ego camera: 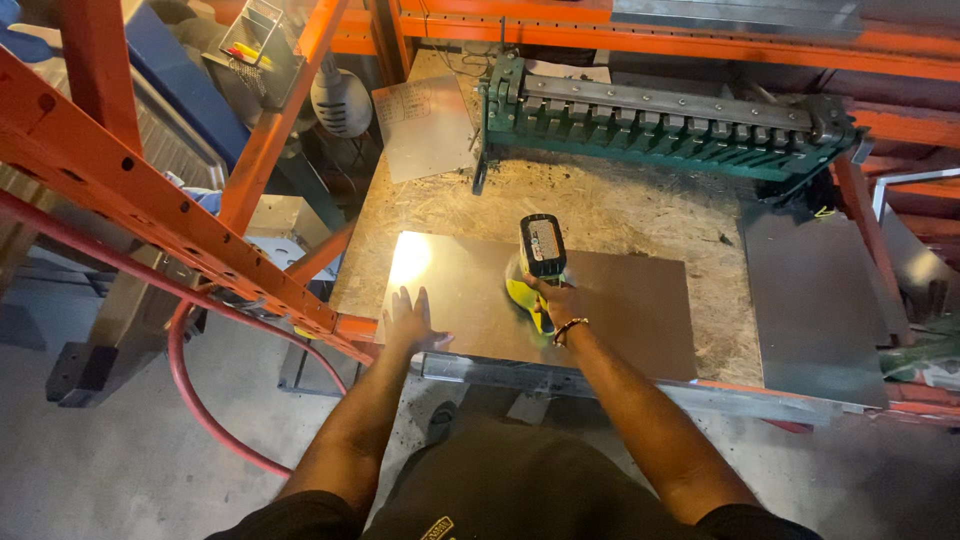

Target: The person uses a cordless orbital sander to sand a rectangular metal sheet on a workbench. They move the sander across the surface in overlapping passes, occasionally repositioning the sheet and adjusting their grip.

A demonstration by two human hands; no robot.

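- My left hand (408, 318) lies flat, fingers spread open, pressing the near left corner of the flat rectangular brown metal sheet (620, 305).
- My right hand (556, 300), with a bracelet at the wrist, has its fingers wrapped closed around the yellow and black cordless power tool (535, 272).
- The tool stands on the sheet, left of its centre, battery end pointing far.
- The sheet lies on the chipboard counter (610, 205), along its near edge.
- A green metal bending machine (665, 125) sits at the counter's far edge.
- A red hose (190, 385) loops over the floor at the left.
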